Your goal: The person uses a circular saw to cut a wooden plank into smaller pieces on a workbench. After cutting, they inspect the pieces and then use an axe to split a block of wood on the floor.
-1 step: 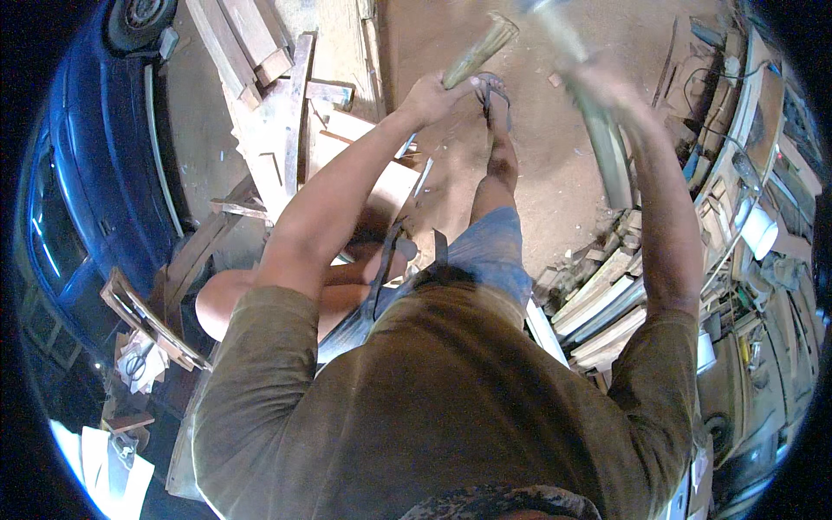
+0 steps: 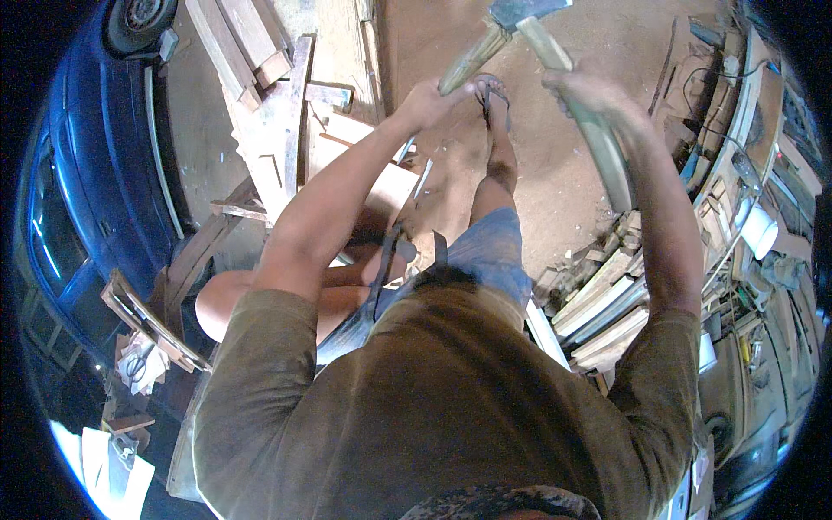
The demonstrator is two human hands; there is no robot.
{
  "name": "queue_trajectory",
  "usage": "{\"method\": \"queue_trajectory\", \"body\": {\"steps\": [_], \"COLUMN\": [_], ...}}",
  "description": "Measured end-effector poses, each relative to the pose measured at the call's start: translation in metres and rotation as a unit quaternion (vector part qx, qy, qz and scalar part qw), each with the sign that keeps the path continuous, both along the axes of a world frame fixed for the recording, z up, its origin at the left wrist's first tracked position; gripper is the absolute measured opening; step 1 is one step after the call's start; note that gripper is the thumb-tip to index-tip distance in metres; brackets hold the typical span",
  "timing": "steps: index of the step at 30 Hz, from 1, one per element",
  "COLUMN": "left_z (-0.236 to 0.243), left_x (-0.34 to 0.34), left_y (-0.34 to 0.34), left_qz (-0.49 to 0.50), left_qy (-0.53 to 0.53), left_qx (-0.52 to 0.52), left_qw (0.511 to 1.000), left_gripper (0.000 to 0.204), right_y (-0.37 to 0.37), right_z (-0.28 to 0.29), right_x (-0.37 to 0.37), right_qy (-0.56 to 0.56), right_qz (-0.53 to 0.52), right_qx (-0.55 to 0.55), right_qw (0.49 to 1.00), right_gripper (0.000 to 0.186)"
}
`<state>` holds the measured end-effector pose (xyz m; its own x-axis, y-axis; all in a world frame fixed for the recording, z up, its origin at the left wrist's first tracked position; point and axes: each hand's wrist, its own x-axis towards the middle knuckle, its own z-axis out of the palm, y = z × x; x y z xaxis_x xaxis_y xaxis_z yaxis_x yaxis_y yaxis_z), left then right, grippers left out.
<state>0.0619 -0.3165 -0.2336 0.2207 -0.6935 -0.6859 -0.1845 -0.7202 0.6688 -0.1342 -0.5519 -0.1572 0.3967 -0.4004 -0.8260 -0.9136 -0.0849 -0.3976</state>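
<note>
My left hand (image 2: 431,104) is closed around the lower part of a short rough piece of wood (image 2: 471,62), which slants up and to the right. A hatchet is in my right hand (image 2: 591,94), gripped on its long pale wooden handle (image 2: 604,156), whose lower end reaches back beside my forearm. The grey-blue hatchet head (image 2: 529,10) lies at the upper end of the piece of wood and looks to be against it; the exact contact is hard to make out. My sandalled foot (image 2: 494,91) is on the ground just beyond my left hand.
Boards and offcuts (image 2: 303,113) lie on a wooden surface to the left, near a blue car (image 2: 108,173). On the right are stacked wood strips (image 2: 607,303) and a cluttered heap with a white cup-like container (image 2: 758,227). Brown ground (image 2: 546,173) stretches ahead.
The hatchet head, blurred and mostly beyond the top edge before, has come to the upper end of the piece of wood. My left hand and the wood have shifted slightly.
</note>
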Motion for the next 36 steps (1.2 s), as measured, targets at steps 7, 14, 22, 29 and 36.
{"method": "queue_trajectory", "body": {"steps": [7,14,22,29,36], "left_z": [-0.009,-0.034,0.011,0.033,0.036], "left_x": [0.003,-0.005,0.030,0.049,0.019], "left_y": [-0.002,0.010,-0.029,0.027,0.084], "left_qz": [0.025,0.082,0.406,-0.235,-0.231], "left_qy": [-0.038,-0.101,0.108,-0.233,-0.278], "left_qx": [0.054,-0.052,0.045,0.030,0.130], "left_qw": [0.997,0.990,0.906,0.943,0.923], "left_gripper": [0.063,0.058,0.037,0.052,0.045], "right_y": [-0.008,0.012,0.056,0.094,0.103], "right_z": [-0.013,-0.004,-0.039,-0.040,-0.057], "right_x": [0.007,0.027,-0.037,-0.101,-0.138], "right_qy": [-0.167,-0.114,-0.124,-0.096,-0.047], "right_qz": [-0.200,-0.031,-0.239,-0.356,-0.381], "right_qx": [0.053,0.034,0.132,0.186,0.206], "right_qw": [0.964,0.992,0.954,0.911,0.900], "right_gripper": [0.039,0.032,0.016,0.015,0.015]}}
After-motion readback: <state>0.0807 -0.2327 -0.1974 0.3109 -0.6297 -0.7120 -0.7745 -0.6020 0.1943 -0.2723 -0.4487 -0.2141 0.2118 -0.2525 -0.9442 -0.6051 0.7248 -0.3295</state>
